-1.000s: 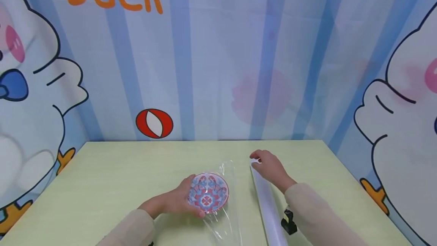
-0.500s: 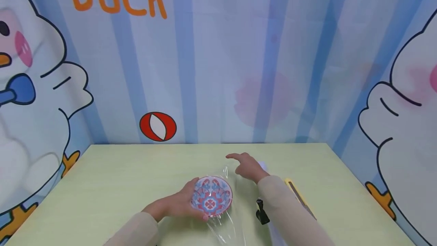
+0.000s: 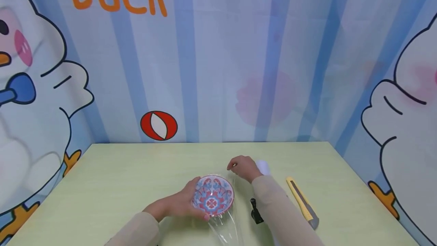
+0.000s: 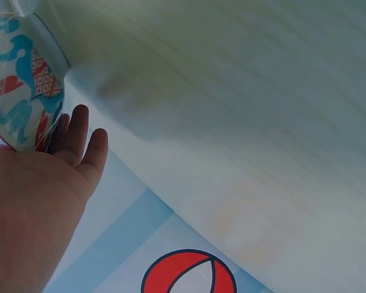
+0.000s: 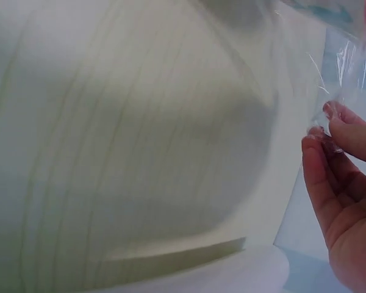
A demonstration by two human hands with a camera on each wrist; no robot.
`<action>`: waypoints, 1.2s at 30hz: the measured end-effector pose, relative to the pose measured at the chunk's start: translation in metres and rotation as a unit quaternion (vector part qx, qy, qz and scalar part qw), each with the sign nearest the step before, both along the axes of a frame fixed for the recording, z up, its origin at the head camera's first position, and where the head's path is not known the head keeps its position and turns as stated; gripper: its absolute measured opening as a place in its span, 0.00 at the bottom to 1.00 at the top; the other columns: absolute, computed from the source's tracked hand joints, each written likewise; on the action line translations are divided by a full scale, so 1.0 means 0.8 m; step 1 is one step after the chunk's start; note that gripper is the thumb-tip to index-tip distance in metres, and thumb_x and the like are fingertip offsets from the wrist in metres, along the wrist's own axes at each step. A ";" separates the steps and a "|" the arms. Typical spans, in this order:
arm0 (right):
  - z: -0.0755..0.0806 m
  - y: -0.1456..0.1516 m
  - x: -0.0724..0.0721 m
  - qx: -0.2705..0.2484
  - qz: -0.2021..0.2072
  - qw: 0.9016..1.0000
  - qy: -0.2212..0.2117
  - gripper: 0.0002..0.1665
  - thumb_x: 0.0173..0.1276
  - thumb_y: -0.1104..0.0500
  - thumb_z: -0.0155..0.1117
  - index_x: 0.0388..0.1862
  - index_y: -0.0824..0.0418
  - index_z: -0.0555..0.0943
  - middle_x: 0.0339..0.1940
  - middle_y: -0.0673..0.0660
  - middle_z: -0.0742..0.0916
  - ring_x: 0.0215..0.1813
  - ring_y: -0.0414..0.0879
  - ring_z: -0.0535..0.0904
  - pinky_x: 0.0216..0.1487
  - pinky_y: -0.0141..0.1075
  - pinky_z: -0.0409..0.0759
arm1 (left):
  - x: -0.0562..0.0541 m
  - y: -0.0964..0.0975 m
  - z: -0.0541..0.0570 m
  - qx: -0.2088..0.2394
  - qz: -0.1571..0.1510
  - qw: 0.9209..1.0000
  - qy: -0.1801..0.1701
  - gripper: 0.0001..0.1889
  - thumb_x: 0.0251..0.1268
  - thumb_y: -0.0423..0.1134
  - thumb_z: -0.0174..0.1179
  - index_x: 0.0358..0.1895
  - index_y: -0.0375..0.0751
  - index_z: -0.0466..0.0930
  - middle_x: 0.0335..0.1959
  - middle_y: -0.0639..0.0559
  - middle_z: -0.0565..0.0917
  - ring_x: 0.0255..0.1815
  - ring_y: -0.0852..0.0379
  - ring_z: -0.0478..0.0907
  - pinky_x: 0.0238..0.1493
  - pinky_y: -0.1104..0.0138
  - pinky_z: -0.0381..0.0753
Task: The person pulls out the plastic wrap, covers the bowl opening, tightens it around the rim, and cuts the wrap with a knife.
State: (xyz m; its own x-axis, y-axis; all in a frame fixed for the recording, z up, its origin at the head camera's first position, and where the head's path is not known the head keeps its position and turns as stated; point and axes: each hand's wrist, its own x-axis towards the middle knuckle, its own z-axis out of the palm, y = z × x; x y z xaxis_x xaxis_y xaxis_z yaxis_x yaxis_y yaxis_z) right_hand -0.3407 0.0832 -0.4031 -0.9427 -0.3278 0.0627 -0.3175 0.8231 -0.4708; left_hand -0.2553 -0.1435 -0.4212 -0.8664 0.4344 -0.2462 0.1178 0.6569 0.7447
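A bowl with a red and blue floral pattern [image 3: 213, 196] is tilted toward the head camera, and my left hand [image 3: 186, 201] grips it at its left side. The left wrist view has the bowl's patterned outside [image 4: 24, 79] at the upper left, with my left hand [image 4: 36, 201] under it. Clear plastic film [image 3: 225, 229] hangs below and to the right of the bowl. In the right wrist view, my right hand [image 5: 348, 189] pinches an edge of the shiny film [image 5: 348, 67] between thumb and fingers. From the head, my right hand [image 3: 245, 168] is up and right of the bowl.
A white roll [image 3: 263, 167] lies under my right forearm, mostly hidden by the sleeve. Right of that sleeve, a yellow and grey utility knife [image 3: 302, 202] rests on the pale table [image 3: 136, 166]. A duck-print curtain [image 3: 218, 67] stands behind the table.
My right hand has moved left from the white roll to the film's far edge, and its fingers have closed there. The knife has come into view. My left hand keeps holding the bowl.
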 end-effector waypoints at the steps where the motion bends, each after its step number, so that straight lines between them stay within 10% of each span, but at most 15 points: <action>1: -0.002 0.001 0.001 0.002 -0.008 1.000 0.002 0.09 0.62 0.65 0.58 0.31 0.57 0.85 0.35 0.52 0.87 0.37 0.46 0.80 0.40 0.38 0.78 | 0.001 0.001 0.000 -0.001 0.001 1.000 -0.002 0.63 0.39 0.59 0.71 0.72 0.40 0.35 0.70 0.40 0.49 0.68 0.43 0.54 0.65 0.43 0.58; 21: -0.047 -0.005 0.021 -0.065 -0.096 0.993 -0.009 0.11 0.55 0.67 0.56 0.16 0.60 0.79 0.16 0.51 0.80 0.21 0.43 0.69 0.23 0.31 0.67 | 0.005 0.009 0.001 0.007 -0.010 1.000 0.025 0.64 0.38 0.60 0.70 0.72 0.37 0.35 0.70 0.41 0.51 0.68 0.44 0.54 0.66 0.44 0.58; 36: -0.033 -0.004 0.053 -0.037 -0.045 0.998 -0.036 0.12 0.51 0.71 0.55 0.16 0.61 0.82 0.12 0.50 0.78 0.20 0.41 0.67 0.22 0.28 0.65 | 0.004 0.006 0.005 0.006 -0.003 0.999 0.034 0.63 0.38 0.59 0.71 0.72 0.36 0.37 0.70 0.41 0.52 0.68 0.45 0.55 0.66 0.45 0.60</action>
